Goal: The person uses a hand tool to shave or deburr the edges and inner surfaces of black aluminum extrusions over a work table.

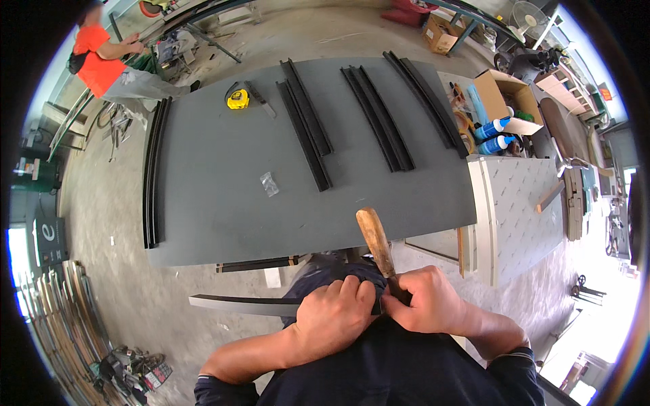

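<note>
Just nearer than the table [203, 176], the left hand [336, 312] clenches a dark strip [240, 304] jutting leftward; the right hand [426, 299] grips a wooden-handled tool [376, 240] low. Seemingly, the strip's end is being worked, which calls for steady bracing. Rightward beyond the grip, blue bottles [489, 130] bear illegible labels.

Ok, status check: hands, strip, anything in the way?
Left hand closed around long strip. Right hand gripping wooden-handled tool near its dark end. Strip's free end juts out left, nothing seen touching it.
</note>
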